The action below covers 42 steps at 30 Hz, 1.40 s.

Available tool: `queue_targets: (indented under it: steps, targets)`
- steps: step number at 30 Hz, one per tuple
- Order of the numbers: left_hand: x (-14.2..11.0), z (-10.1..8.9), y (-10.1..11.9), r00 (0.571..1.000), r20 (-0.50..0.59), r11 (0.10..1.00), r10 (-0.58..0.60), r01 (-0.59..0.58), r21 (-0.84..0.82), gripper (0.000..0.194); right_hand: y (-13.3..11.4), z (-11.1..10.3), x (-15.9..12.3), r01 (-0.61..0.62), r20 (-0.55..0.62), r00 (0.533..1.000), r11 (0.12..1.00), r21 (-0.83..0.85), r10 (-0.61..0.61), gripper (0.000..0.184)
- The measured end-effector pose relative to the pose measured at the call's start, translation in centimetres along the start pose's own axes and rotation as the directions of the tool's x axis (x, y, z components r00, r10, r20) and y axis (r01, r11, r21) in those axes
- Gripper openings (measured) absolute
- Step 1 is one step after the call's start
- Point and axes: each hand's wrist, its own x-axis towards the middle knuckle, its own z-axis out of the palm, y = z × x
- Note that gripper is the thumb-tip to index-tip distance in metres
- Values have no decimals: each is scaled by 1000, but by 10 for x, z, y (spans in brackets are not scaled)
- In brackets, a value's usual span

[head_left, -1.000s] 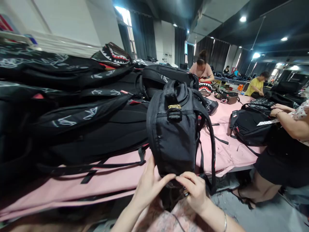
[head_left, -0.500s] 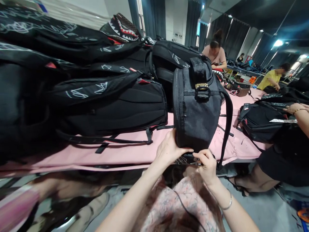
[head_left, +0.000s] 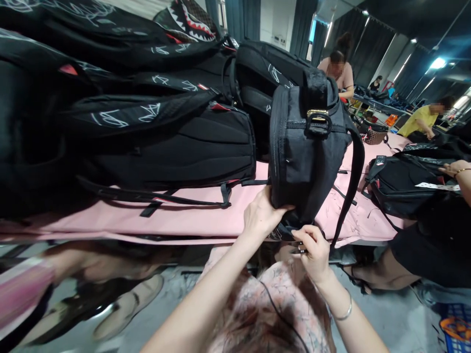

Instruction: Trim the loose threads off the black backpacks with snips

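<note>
A black backpack stands at the table edge in front of me, its end with a gold-and-black buckle turned up. My left hand grips its lower left edge, thumb pressed on the fabric and fingers hidden behind. Close by on the right, my right hand is closed with thumb and forefinger pinched near the bag's lower edge. Within its curled fingers shows a small dark metal tool, mostly covered by the hand. A loose black strap hangs down the bag's right side.
Several black backpacks with white line prints lie piled on the pink-covered table to the left. On the right, a co-worker's hand rests by another black backpack. A blue basket stands on the floor.
The backpack and left hand sit slightly higher and farther right in view, as the camera has tilted. The right hand's pinch has drawn a little away from the left thumb.
</note>
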Motion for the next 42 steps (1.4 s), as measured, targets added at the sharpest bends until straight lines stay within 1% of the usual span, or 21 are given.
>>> queue_targets:
  steps: [1, 2, 3, 4, 5, 6, 7, 8, 9, 10, 12, 16, 21, 25, 28, 31, 33, 35, 37, 39, 42]
  targets:
    - [-6, -2, -5, 997, -51, 996, 65, -67, -52, 52, 1, 1, -2, -10, -22, 1000, 1000, -2, 10, 36]
    - [-13, -4, -10, 980, -135, 982, 147, -161, -99, 54, 2, 2, -3, -23, -57, 998, 1000, -9, 22, 39]
    - [-21, -5, -15, 941, -230, 951, 248, -282, -126, 53, 3, 4, -4, -37, -99, 995, 999, -21, 34, 39]
    - [-28, -7, -19, 882, -302, 904, 362, -411, -119, 49, 5, 5, -5, -45, -142, 989, 998, -36, 40, 37]
    - [-36, -7, -23, 818, -328, 849, 473, -523, -80, 44, 7, 6, -5, -45, -180, 983, 998, -47, 36, 34]
    - [-42, -7, -26, 763, -304, 796, 571, -605, -24, 37, 8, 7, -5, -36, -208, 978, 998, -50, 24, 30]
    - [-47, -7, -28, 726, -242, 753, 643, -657, 30, 30, 10, 8, -5, -21, -225, 974, 999, -46, 10, 26]
    - [-51, -5, -30, 709, -174, 726, 684, -684, 70, 23, 11, 9, -5, -5, -236, 972, 999, -37, -4, 23]
    - [-53, -3, -31, 707, -125, 718, 696, -689, 97, 18, 11, 9, -4, 11, -244, 970, 1000, -26, -16, 19]
    - [-53, -1, -31, 714, -107, 722, 692, -683, 111, 16, 12, 10, -4, 24, -252, 967, 1000, -16, -28, 17]
    - [-53, 5, -30, 716, -133, 728, 685, -679, 96, 17, 13, 11, -4, 44, -266, 963, 999, -9, -44, 13]
    - [-53, 13, -28, 706, -220, 731, 673, -681, 52, 20, 14, 12, -6, 55, -277, 959, 998, -6, -55, 12]
    - [-53, 12, -27, 716, -238, 742, 656, -670, 28, 19, 15, 11, -4, 44, -262, 964, 999, 2, -42, 12]
    - [-50, 9, -27, 717, -261, 743, 647, -669, 2, 16, 10, 8, -2, 33, -222, 975, 999, 35, -25, 13]
    - [-49, 9, -28, 722, -279, 748, 634, -664, -19, 15, 5, 1, -3, -28, -156, 987, 995, 92, 42, 22]
    - [-51, 12, -29, 724, -283, 752, 629, -659, -15, 14, 2, -5, -3, -73, -96, 992, 995, 75, 80, 28]
    - [-54, 14, -30, 723, -289, 755, 627, -656, -3, 11, 1, -7, -2, -55, -80, 995, 998, 36, 58, 23]
    - [-57, 17, -32, 724, -299, 762, 622, -647, 20, 11, 2, -7, 1, -2, -83, 997, 1000, 0, 2, 15]
    - [-59, 19, -34, 722, -312, 768, 617, -639, 40, 14, 4, -6, 4, 56, -84, 995, 998, -24, -58, 14]
    - [-60, 21, -33, 711, -330, 763, 622, -644, 50, 15, 6, -6, 5, 87, -71, 993, 995, -38, -90, 15]
    - [-59, 23, -31, 670, -360, 730, 649, -682, 48, 16, 5, -9, 5, 62, -40, 997, 998, -30, -64, 15]
